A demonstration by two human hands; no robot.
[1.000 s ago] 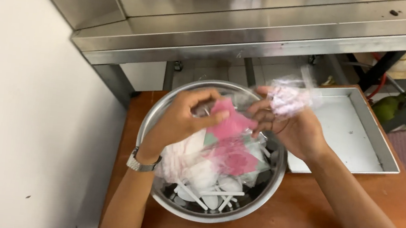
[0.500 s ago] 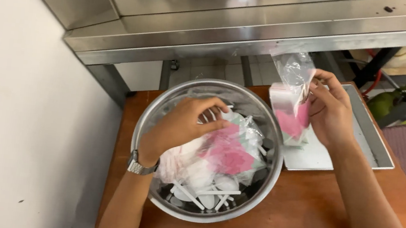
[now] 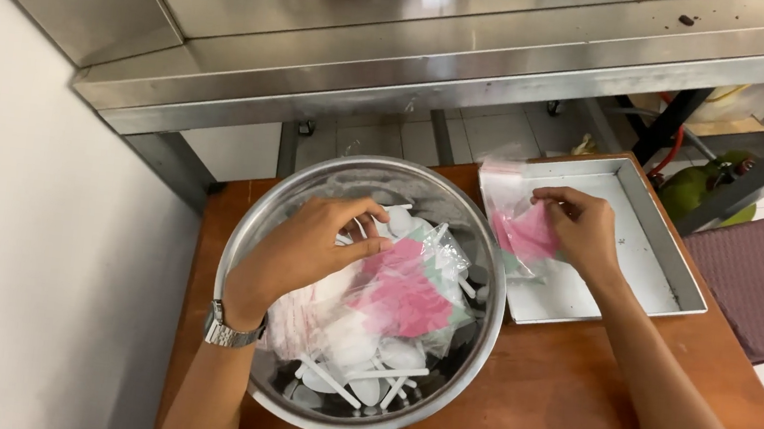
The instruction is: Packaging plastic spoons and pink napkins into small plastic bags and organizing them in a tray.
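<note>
A large steel bowl (image 3: 258, 220) sits on a small wooden table (image 3: 571, 395). It holds several clear plastic packets with pink napkins (image 3: 402, 297) and white plastic spoons (image 3: 355, 377). My left hand (image 3: 318, 241) reaches into the bowl, fingers curled over the packets and touching them. My right hand (image 3: 584, 231) holds one clear packet with a pink napkin (image 3: 518, 229) low over the left end of a square metal tray (image 3: 653, 243) beside the bowl.
A stainless steel appliance (image 3: 418, 48) overhangs the table's far side. A white wall (image 3: 18, 252) runs along the left. A dark cushioned seat (image 3: 763, 283) stands at right, with a green gas cylinder (image 3: 706, 187) behind the tray.
My right hand carried one packet from above the bowl over to the tray and lowered it. My left hand stayed in the bowl on the packets.
</note>
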